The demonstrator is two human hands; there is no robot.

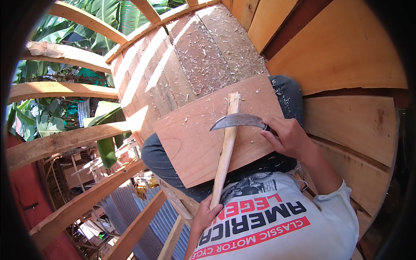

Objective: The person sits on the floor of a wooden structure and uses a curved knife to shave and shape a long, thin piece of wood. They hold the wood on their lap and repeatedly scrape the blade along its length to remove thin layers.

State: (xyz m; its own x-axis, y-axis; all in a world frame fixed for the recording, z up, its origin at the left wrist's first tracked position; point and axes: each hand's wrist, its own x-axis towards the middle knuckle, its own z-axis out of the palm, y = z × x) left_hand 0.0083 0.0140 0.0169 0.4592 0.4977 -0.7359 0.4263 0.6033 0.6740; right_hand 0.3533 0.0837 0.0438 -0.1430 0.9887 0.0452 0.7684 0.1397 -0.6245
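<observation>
A pale, roughly carved wooden stick slants across a flat wooden board that lies over my lap. Its lower end is gripped by my left hand, close to my shirt. My right hand is closed round the dark handle of a curved knife. The blade crosses over the upper part of the stick, its tip pointing left. From this view I cannot tell whether the edge touches the wood. A few shavings are scattered on the board.
Beyond the board, a plank floor is strewn with wood shavings. Plank walls rise close on the right. Along the left run wooden railing slats with gaps between them; banana leaves and corrugated metal roofing lie outside.
</observation>
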